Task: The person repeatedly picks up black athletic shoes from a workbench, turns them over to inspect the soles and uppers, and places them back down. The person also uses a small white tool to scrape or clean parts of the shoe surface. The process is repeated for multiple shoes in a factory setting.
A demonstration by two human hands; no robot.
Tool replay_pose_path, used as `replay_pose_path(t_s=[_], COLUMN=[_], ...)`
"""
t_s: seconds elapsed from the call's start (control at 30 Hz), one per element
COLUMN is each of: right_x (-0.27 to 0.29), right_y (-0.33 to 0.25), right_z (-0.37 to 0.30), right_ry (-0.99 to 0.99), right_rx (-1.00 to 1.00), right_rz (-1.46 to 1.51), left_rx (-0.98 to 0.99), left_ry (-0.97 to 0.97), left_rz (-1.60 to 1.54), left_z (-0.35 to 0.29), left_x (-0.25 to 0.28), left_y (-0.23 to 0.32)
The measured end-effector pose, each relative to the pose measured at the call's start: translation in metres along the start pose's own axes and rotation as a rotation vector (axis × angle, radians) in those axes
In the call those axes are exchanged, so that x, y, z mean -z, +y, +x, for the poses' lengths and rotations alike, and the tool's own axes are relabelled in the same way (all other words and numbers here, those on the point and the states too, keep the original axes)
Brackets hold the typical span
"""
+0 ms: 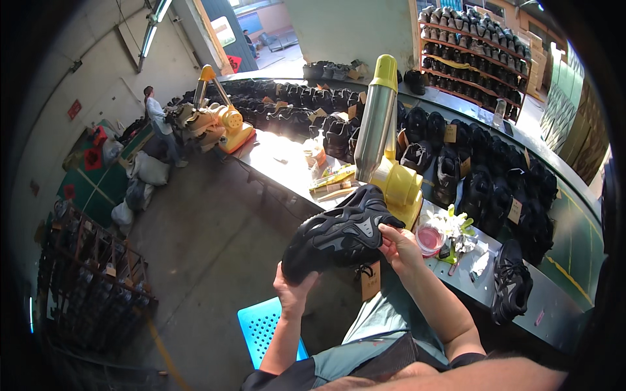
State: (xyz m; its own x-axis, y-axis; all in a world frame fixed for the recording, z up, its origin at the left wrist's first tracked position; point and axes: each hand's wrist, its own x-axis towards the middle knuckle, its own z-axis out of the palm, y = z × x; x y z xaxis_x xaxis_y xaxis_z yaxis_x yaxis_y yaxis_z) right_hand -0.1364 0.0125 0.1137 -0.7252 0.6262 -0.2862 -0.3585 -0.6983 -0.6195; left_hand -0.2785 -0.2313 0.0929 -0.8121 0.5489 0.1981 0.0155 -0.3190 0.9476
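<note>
Between my two hands is a black sneaker (332,238) with grey patches on its side, held up in front of the bench. My left hand (295,290) grips one end of it from below, fingers mostly hidden behind the shoe. At the other end, my right hand (399,249) pinches the edge with thumb and fingers. A brown paper tag (370,280) hangs under the sneaker. Right behind it stands a yellow machine (398,186) with a silver, yellow-topped nozzle tube (378,120). Another black sneaker (510,283) lies on the bench to the right.
Rows of black shoes (450,166) fill the conveyor beyond the bench (479,287). A cup of pink liquid (429,240) sits beside crumpled white material (460,228). A blue stool (261,326) is at lower left. Farther off, a person (156,117) stands near an orange machine (231,124).
</note>
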Motion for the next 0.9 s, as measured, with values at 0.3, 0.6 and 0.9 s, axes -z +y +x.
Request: replay_pose_path(t_s=[0.3,0.6,0.9], right_x=[0.057,0.041,0.01], right_y=[-0.038,-0.033,-0.031], right_z=[-0.011,-0.025,-0.019], right_ry=[0.054,0.005,-0.044], right_rx=[0.46,0.352,0.399], right_rz=[-1.005,-0.806,-0.869], left_rx=[0.073,0.097,-0.027], left_ry=[-0.145,-0.171,-0.129], left_rz=[-0.026,0.029,-0.015], left_z=[0.058,0.092,0.088], left_x=[0.006,-0.015,0.012], left_y=[0.032,0.046,0.049])
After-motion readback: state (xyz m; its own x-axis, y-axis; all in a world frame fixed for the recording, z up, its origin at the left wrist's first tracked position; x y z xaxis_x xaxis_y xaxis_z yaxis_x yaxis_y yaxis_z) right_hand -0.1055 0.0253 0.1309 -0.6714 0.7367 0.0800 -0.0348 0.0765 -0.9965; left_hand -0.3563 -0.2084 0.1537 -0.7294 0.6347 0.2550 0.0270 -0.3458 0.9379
